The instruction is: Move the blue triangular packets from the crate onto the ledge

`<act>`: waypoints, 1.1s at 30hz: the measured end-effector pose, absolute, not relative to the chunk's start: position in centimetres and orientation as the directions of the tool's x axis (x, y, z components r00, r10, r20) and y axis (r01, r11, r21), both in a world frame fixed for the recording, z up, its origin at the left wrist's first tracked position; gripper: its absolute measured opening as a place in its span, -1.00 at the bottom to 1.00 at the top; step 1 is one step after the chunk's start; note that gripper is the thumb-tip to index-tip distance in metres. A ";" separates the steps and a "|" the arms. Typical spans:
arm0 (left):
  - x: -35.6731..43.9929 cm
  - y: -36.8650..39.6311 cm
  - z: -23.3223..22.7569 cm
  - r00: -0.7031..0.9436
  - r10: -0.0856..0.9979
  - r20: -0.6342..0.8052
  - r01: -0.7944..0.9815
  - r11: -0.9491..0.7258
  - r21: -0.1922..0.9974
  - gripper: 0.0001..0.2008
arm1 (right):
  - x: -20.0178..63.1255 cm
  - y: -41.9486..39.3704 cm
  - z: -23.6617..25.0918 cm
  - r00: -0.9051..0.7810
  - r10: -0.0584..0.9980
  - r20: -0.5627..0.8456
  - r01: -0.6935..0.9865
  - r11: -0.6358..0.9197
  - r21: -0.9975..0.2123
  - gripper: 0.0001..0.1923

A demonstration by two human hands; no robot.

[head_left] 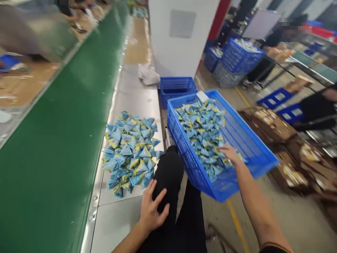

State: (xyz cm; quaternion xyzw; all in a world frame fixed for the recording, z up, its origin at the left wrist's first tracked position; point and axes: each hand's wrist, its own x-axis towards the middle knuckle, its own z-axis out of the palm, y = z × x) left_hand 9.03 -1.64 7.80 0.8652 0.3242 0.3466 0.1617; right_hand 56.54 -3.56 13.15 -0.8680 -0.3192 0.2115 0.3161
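A heap of small blue-and-yellow triangular packets [129, 147] lies on the metal ledge [116, 218] to the left of my knee. My left hand [154, 207] rests on my thigh beside that heap, fingers spread, with nothing in it. At my right a large blue crate [192, 175] stands tilted, and more of the same packets [202, 133] fill its left side. My right hand [229, 154] reaches into the crate and touches the packets there. Its fingers look loosely apart; no packet shows clearly in them.
A green conveyor belt [58, 116] runs along the left of the ledge. A white cloth [149, 74] lies farther up it. Another blue crate [177, 84] stands by the white pillar [181, 38]. Cardboard boxes [271, 123] sit on the floor at right, near a person's dark sleeve [316, 107].
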 end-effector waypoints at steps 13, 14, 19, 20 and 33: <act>13.4 -1.1 17.0 0.866 0.412 0.284 -0.194 -0.247 0.949 -0.17 | 28.8 -15.8 16.6 0.324 0.946 -0.030 -0.363 0.095 -0.927 -0.62; 13.1 -1.2 16.9 0.894 0.378 0.241 -0.173 -0.206 0.963 -0.19 | 27.4 -16.0 16.2 0.307 0.950 -0.055 -0.400 0.077 -0.913 -0.63; 9.3 -1.9 15.1 0.903 0.430 -0.024 -0.010 0.077 0.997 -0.35 | 24.1 -16.3 14.0 0.060 0.964 -0.259 -0.566 -0.181 -0.805 -0.47; 8.4 -1.8 14.7 0.889 0.456 -0.040 -0.017 0.119 0.993 -0.35 | 23.9 -16.2 13.7 0.014 0.962 -0.274 -0.566 -0.218 -0.795 -0.41; -3.3 10.6 10.6 0.042 0.988 0.150 0.351 -0.155 0.923 -0.54 | 23.6 -13.7 13.0 -0.288 0.956 -0.050 -0.576 -0.215 -0.789 -0.43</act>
